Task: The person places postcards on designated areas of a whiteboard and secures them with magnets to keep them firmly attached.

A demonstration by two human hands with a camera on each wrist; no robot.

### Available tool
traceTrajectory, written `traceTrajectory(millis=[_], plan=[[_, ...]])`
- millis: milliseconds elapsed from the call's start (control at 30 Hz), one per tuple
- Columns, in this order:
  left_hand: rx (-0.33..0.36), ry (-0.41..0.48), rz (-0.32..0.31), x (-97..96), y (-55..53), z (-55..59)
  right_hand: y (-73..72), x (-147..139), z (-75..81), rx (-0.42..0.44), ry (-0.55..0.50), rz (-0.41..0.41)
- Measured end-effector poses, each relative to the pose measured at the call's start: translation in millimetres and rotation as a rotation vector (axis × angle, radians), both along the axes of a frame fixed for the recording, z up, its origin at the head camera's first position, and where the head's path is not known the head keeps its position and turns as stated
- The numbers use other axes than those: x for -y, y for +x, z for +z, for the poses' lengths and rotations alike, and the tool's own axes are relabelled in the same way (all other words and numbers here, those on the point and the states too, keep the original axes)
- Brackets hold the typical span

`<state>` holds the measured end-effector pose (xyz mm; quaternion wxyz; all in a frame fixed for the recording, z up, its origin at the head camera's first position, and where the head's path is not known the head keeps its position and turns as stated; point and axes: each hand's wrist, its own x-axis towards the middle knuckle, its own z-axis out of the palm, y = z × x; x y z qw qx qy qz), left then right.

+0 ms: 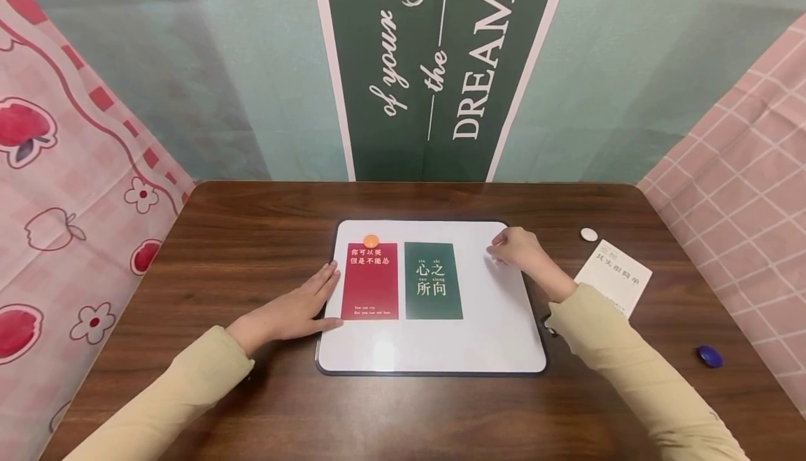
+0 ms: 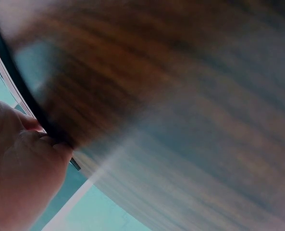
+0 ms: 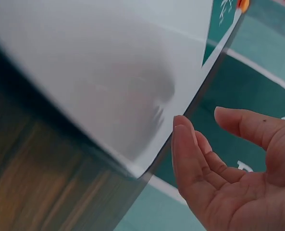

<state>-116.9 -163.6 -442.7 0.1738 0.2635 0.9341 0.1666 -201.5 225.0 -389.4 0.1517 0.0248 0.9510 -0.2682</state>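
Note:
A whiteboard (image 1: 378,349) with a dark rim lies on the table, bearing a red card (image 1: 370,286) and, to its right, a green card (image 1: 433,303). An orange round magnet (image 1: 371,241) sits at the red card's top edge; no magnet shows on the green one. My left hand (image 1: 301,309) rests at the board's left edge, its fingertips close to the red card. Over the board's upper right part is my right hand (image 1: 524,251). In the right wrist view, its thumb (image 3: 243,122) stands apart from the loosely bent fingers (image 3: 185,149), with nothing between them.
Right of the board, a white card (image 1: 620,275) lies partly behind the right sleeve. A white round magnet (image 1: 588,234) is above it, and a blue one (image 1: 709,356) lies farther right. Curtains surround the brown table (image 1: 264,237) at the back and sides.

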Motion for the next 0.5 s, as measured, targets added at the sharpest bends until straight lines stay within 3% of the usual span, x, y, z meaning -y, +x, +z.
traceTrajectory(millis=[500], plan=[[-0.01,0.0,-0.006,1.6,1.1,-2.2,-3.0,-43.6,1.3,-0.073,0.042,0.002]])
